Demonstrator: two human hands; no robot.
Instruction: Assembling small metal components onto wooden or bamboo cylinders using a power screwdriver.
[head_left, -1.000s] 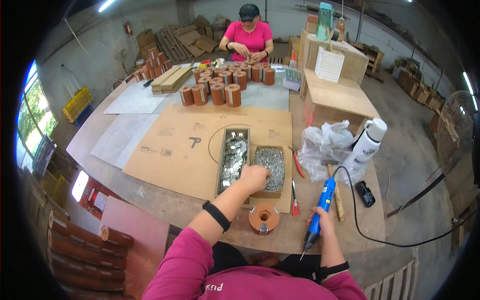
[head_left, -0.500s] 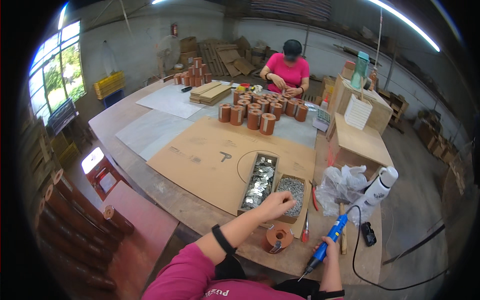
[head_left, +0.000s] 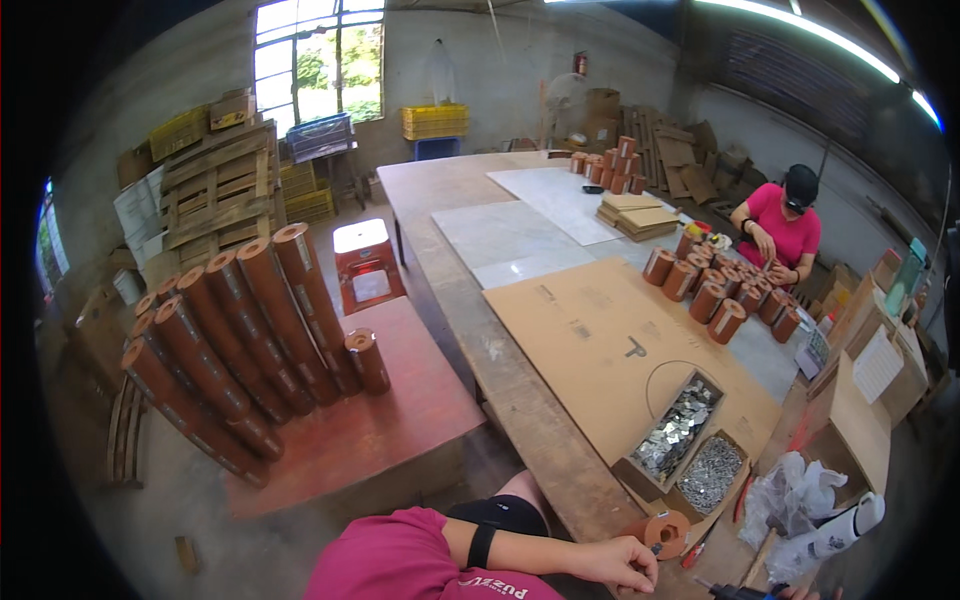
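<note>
My left hand is closed, fingers curled in, just left of a brown cylinder with a central hole at the table's near edge. Whatever its fingertips may hold is too small to make out. Only a bit of my right hand shows at the lower rim, around an electric screwdriver that is mostly cut off. Beyond the cylinder are an open box of small screws and a longer box of shiny metal plates. A red-handled tool lies right of the cylinder.
Tall stacks of brown cylinders and one shorter piece stand on a red low table at left. A red stool is behind it. Across the worktable, a co-worker handles something near several cylinders. A white bottle lies right.
The view has swung left, bringing the tall stacks more fully in. My left hand has moved from above the screw box to beside the near cylinder. The screwdriver has mostly left the picture.
</note>
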